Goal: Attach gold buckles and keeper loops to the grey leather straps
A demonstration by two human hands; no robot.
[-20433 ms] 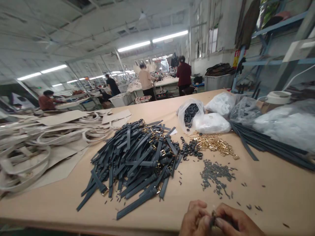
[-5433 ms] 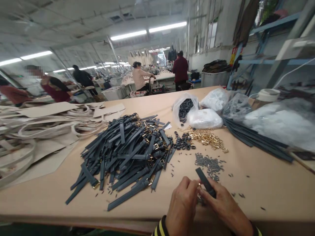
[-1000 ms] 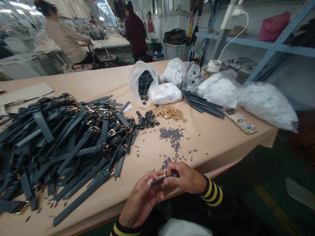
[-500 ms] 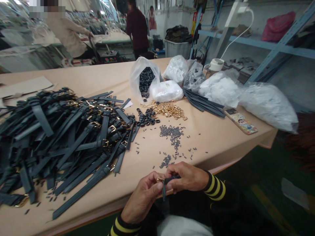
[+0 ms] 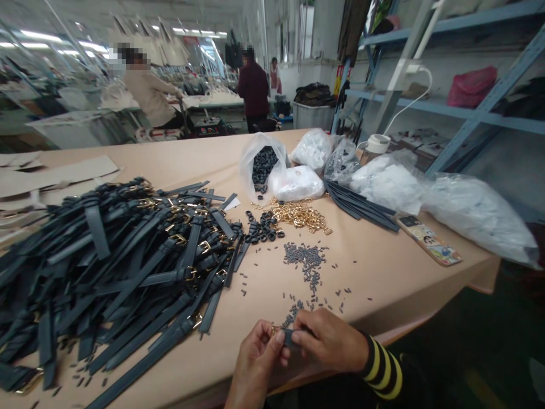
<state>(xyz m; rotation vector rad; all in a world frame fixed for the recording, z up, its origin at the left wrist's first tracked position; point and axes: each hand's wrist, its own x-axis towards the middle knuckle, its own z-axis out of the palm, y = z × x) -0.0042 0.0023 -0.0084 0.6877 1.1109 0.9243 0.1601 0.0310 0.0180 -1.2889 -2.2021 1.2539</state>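
Head view, lower centre: left hand (image 5: pixel 256 357) pinching a gold buckle (image 5: pixel 275 329), right hand (image 5: pixel 334 341) pinching a dark strap (image 5: pixel 289 338); joining them, apparently, and next calls for steady alignment

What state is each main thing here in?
Left hand, closed on the held strap
Right hand, closed on the same strap
Held strap, partly hidden
Strap pile, heaped loosely
Bag of black rings, open
Gold buckles, loosely heaped
Small dark pieces, scattered
Long strips, fanned out
Phone, lying face down
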